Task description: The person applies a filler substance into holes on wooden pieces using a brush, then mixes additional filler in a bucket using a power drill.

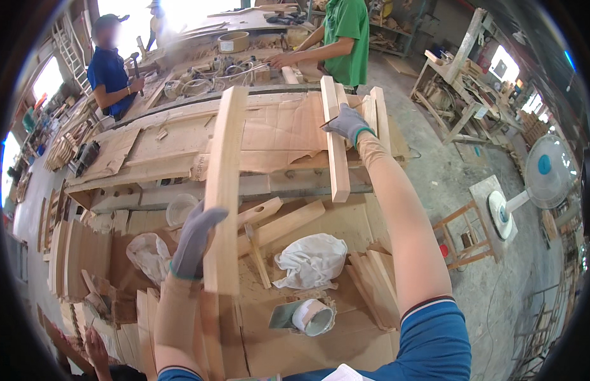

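A long pale wooden beam point(224, 171) runs lengthwise in front of me, its far end over the cardboard-covered bench. My left hand point(199, 235), in a grey glove, is closed round the beam's left side, with the thumb across the top. Farther off to the right, my right hand point(350, 124), gloved too, is bent over a shorter wooden bar point(337, 162). Between its fingers a thin dark pencil-like stick point(329, 123) pokes out to the left. More wooden bars point(382, 117) lie just right of that hand.
Below are a hammer point(257, 257), white plastic bags point(311, 260), a tipped white pot point(315, 317) and stacked boards point(79, 260). Across the bench stand a person in green point(345, 44) and one in blue point(107, 70) holding a hammer. A fan point(545, 168) is at right.
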Action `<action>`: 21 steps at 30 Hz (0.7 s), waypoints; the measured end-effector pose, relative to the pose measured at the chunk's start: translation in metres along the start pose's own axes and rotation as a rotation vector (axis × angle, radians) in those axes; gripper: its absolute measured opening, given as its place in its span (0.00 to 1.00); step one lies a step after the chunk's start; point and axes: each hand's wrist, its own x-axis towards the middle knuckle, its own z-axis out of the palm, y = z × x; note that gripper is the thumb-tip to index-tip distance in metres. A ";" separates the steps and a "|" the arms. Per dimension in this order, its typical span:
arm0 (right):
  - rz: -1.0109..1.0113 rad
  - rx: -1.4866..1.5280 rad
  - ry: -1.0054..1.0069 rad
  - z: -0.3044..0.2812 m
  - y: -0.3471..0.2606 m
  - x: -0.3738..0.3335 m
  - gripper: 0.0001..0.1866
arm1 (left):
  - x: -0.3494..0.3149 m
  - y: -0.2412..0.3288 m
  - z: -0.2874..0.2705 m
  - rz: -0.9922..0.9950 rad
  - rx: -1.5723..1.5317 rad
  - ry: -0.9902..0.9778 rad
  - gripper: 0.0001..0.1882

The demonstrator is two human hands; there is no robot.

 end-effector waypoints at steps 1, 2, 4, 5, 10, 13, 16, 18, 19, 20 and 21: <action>-0.006 -0.014 0.013 -0.002 0.002 0.000 0.42 | 0.017 0.002 0.011 0.045 0.073 -0.018 0.22; -0.017 -0.021 0.021 -0.004 0.001 -0.002 0.43 | 0.033 0.006 0.023 0.088 0.151 -0.030 0.21; -0.101 0.013 0.083 -0.007 -0.013 -0.020 0.42 | 0.054 0.022 0.046 -0.028 0.304 0.049 0.22; -0.162 0.023 0.175 -0.012 -0.013 -0.029 0.41 | 0.068 0.025 0.056 -0.017 0.347 0.031 0.22; -0.589 0.168 0.381 -0.015 -0.008 -0.094 0.39 | 0.156 0.002 0.067 0.161 0.511 0.018 0.23; -0.653 0.234 0.371 -0.017 0.024 -0.142 0.37 | 0.177 -0.010 0.084 0.220 0.974 0.131 0.22; -0.557 0.314 0.383 -0.029 0.072 -0.194 0.36 | 0.178 -0.017 0.103 0.467 1.294 0.105 0.25; -0.452 0.375 0.399 -0.020 0.106 -0.232 0.37 | 0.163 -0.025 0.093 0.335 1.126 0.194 0.20; -0.384 0.363 0.356 -0.017 0.116 -0.252 0.41 | 0.149 -0.029 0.068 0.571 1.307 0.253 0.17; -0.331 0.273 0.332 -0.009 0.135 -0.273 0.43 | 0.131 -0.033 0.059 0.675 1.338 0.244 0.18; -0.290 0.180 0.319 0.003 0.158 -0.295 0.45 | 0.110 -0.036 0.054 0.788 1.364 0.235 0.20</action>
